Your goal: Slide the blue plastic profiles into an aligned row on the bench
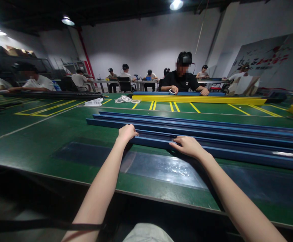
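My left hand (127, 132) is closed on the left end of the nearest long blue channel profile (152, 142), fingers curled over it. Farther along the same profile, my right hand (188, 145) grips its near wall, with the thumb outside and the fingertips reaching into the trough. Behind it, and roughly parallel, lie more blue channel profiles (106, 122), running off to the right. A long clear plastic strip (156, 164) lies flat on the table in front of the profile, partly under my forearms.
The green table (48, 129) has its front edge close to my body. Across it a co-worker (183, 79) in black stands behind a yellow profile (196, 98). Coiled white rings (123, 99) and a paper sheet (93, 102) lie nearby. Several other people sit farther back.
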Demonstrator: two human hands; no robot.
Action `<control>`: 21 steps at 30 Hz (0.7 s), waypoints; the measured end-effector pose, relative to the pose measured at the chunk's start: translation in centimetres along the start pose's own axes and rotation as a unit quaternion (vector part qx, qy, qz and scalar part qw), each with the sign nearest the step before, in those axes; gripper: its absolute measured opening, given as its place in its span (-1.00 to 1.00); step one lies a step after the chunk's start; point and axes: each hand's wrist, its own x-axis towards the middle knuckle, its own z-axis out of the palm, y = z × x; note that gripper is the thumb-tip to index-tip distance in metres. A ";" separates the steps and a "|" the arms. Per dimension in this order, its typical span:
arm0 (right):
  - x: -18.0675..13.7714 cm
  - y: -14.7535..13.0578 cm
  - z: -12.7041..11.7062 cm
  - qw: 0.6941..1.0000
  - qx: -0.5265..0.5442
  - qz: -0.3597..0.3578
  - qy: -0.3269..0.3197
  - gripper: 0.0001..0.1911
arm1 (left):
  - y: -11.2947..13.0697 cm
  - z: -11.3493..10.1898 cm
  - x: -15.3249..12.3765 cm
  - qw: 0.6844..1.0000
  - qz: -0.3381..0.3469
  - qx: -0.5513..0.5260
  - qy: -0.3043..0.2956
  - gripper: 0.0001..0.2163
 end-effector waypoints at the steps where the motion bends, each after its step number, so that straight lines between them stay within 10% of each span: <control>1: 0.0 0.0 0.0 1.000 0.000 0.000 0.001 -0.44 | 0.0 0.0 0.0 1.000 -0.002 -0.002 0.000 -0.77; 21: 0.0 0.1 0.2 1.000 -0.012 -0.005 0.011 -0.44 | -0.3 1.0 0.8 0.996 0.046 -0.060 -0.043 -0.82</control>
